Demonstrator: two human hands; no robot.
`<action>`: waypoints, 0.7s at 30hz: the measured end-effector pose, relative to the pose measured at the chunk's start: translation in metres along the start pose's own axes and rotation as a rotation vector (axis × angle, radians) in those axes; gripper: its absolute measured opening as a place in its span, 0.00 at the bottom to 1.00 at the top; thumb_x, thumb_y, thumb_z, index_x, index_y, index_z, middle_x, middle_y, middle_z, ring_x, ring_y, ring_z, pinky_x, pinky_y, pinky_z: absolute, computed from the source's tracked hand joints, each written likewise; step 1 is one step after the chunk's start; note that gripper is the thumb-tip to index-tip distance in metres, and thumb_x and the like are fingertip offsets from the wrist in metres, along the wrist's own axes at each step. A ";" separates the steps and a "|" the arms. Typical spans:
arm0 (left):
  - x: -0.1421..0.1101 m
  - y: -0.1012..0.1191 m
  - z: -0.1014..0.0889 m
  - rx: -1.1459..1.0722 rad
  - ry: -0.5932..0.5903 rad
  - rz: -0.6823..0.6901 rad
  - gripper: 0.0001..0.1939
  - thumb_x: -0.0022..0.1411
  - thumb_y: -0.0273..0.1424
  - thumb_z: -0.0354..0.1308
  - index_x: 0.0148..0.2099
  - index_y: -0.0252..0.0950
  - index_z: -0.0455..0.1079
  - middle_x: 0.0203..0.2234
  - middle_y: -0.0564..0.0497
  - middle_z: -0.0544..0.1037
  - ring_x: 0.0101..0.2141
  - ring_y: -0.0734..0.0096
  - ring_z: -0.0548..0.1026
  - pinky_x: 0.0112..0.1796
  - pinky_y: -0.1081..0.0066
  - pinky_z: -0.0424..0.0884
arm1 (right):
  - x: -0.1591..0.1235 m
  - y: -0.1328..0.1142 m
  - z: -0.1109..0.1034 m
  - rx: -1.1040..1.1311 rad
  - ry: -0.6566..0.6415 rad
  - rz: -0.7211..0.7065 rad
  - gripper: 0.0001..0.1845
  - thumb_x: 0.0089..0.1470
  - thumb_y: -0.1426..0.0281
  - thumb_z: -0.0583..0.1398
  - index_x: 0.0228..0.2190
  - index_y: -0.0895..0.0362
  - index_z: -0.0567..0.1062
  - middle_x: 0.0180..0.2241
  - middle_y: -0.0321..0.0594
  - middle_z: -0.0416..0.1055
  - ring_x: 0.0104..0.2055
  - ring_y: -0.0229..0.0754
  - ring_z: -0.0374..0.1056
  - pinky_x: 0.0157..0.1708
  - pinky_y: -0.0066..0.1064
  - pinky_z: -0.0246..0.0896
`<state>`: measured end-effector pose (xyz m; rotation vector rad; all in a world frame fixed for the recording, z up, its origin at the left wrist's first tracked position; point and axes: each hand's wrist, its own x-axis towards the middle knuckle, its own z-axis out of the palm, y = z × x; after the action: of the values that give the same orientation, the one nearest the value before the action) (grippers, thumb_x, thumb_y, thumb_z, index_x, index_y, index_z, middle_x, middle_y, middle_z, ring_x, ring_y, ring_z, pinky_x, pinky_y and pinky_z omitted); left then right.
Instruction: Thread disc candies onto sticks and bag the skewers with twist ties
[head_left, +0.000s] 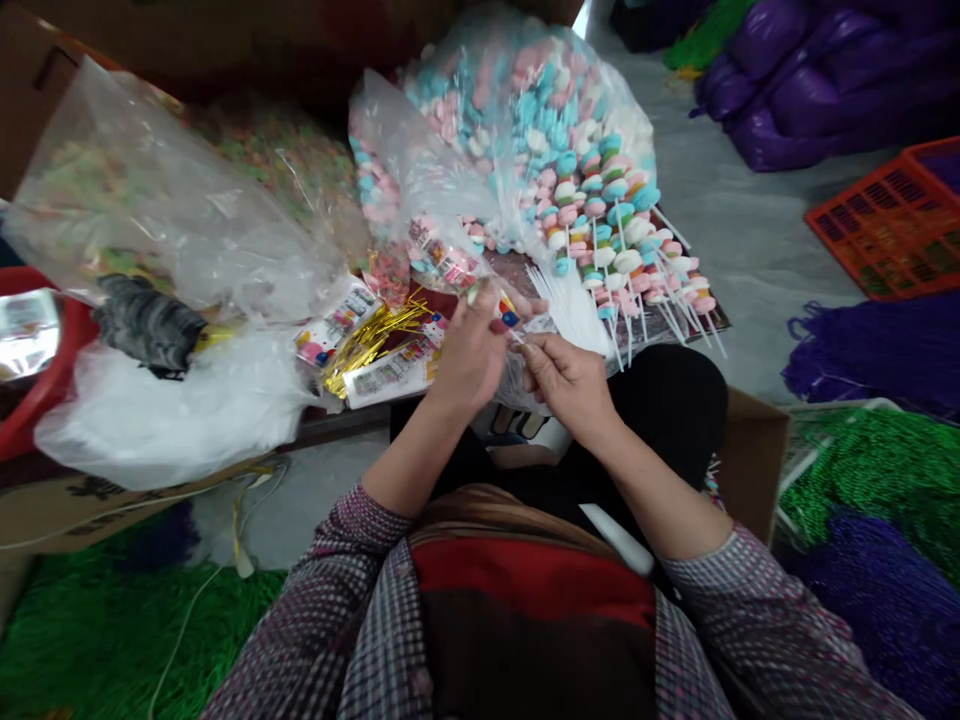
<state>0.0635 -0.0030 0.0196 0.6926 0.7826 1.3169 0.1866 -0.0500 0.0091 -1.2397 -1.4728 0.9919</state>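
My left hand (472, 350) is closed around a small clear packet (504, 312) with coloured candy showing above the fingers. My right hand (566, 375) sits right beside it, fingers pinched at the packet's lower end on something thin that I cannot make out. Just beyond my hands lies a big clear bag of pink, blue and white candy skewers (570, 150), their white sticks (600, 300) fanning toward me. A bunch of gold twist ties (367, 340) and printed packet labels (390, 375) lie to the left of my hands.
Crumpled clear plastic bags (150, 220) and a white bag (172, 410) fill the left, beside a red basin (45, 370). An orange crate (892, 220) stands at the right. Purple bundles (825, 80) and green strands (885, 470) surround my lap. A cardboard box (757, 450) sits by my right knee.
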 end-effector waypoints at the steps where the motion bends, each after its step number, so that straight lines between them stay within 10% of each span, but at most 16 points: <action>1: -0.005 -0.004 0.001 0.008 -0.039 -0.032 0.17 0.68 0.49 0.61 0.43 0.41 0.72 0.34 0.52 0.82 0.34 0.70 0.81 0.33 0.70 0.77 | 0.001 0.000 0.002 0.068 0.003 0.035 0.25 0.63 0.45 0.60 0.32 0.54 0.77 0.17 0.29 0.66 0.18 0.33 0.60 0.20 0.27 0.56; 7: -0.014 -0.010 -0.013 0.139 -0.240 0.026 0.20 0.58 0.51 0.70 0.39 0.42 0.74 0.32 0.52 0.79 0.32 0.71 0.76 0.35 0.69 0.77 | 0.002 0.003 0.009 0.347 0.018 0.143 0.27 0.59 0.42 0.63 0.32 0.54 0.73 0.17 0.26 0.66 0.16 0.30 0.57 0.19 0.25 0.52; 21: -0.005 0.002 -0.030 0.546 -0.082 0.233 0.16 0.70 0.43 0.58 0.31 0.40 0.66 0.26 0.56 0.70 0.31 0.73 0.69 0.37 0.70 0.66 | -0.004 0.005 0.010 0.118 0.102 0.011 0.25 0.64 0.43 0.58 0.36 0.53 0.74 0.19 0.27 0.67 0.17 0.32 0.60 0.20 0.27 0.57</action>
<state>0.0371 -0.0072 0.0044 1.2954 1.0304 1.2774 0.1785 -0.0537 0.0016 -1.1971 -1.3116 0.9936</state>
